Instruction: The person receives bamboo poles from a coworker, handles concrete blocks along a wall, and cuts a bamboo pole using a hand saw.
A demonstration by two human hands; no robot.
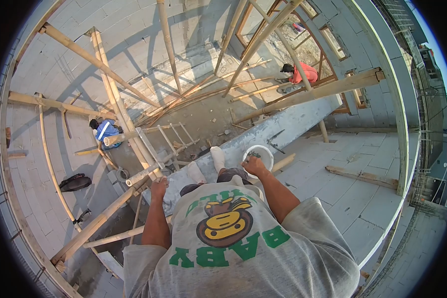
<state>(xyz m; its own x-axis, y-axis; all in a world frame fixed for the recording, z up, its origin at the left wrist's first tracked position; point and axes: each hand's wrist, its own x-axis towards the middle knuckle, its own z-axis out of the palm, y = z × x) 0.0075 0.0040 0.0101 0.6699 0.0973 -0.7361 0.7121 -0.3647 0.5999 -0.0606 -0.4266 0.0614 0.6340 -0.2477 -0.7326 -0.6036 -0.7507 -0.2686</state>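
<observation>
My right hand (254,165) is at the white bucket (268,153), over its near left side. Its fingers are curled around something dark and small that I cannot make out. More dark pieces lie inside the bucket. My left hand (159,187) is closed in a fist beside the ends of the wooden poles (142,175); whatever it grips, if anything, is hidden. Beneath me runs a grey plank (233,147), with my feet on it. A dark, thin tool (276,140) lies on the plank just beyond the bucket.
Bamboo props and beams (315,94) cross around the plank. A wooden ladder (176,140) leans below. One person in blue (107,131) is down at left, another in red (305,74) at upper right. Grey block walls (362,169) enclose the space.
</observation>
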